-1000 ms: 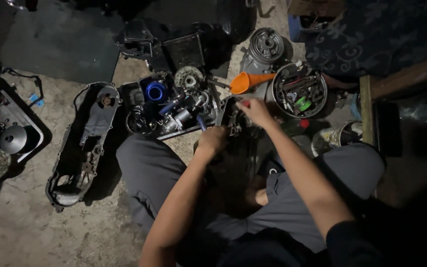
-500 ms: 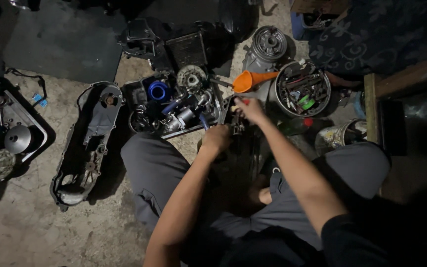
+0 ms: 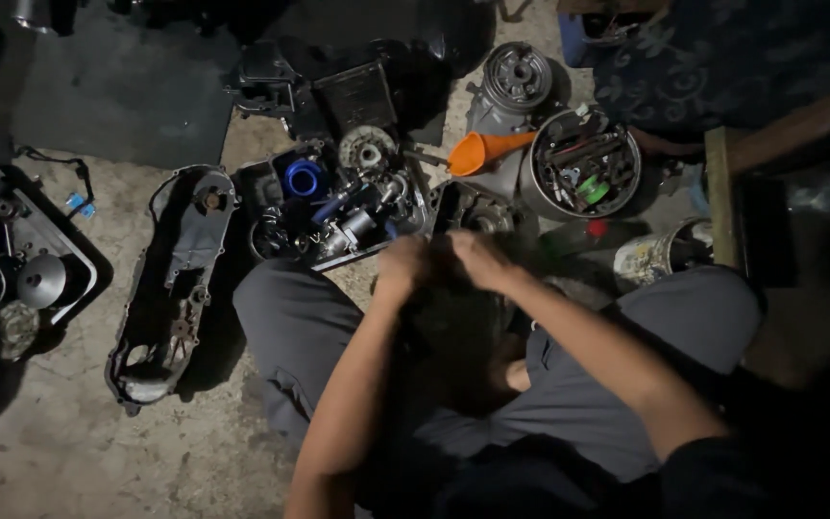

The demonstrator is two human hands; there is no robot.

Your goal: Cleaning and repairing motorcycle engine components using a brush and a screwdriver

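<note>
I sit on a concrete floor with my knees apart in grey trousers. My left hand and my right hand are drawn close together in front of me, fingers curled, over a dark engine part between my legs that is lost in shadow. Whatever the fingers grip is too dark and blurred to make out. Just beyond my hands lies a black tray of engine parts with a blue ring, a round toothed part and a small metal motor.
A long engine case cover lies at left. Further left is a tray with round metal parts. An orange funnel, a grey cylinder part, a round tub of tools and a paint can stand behind and right.
Both hands have pulled back from the parts tray toward my body and come together. The view has shifted slightly.
</note>
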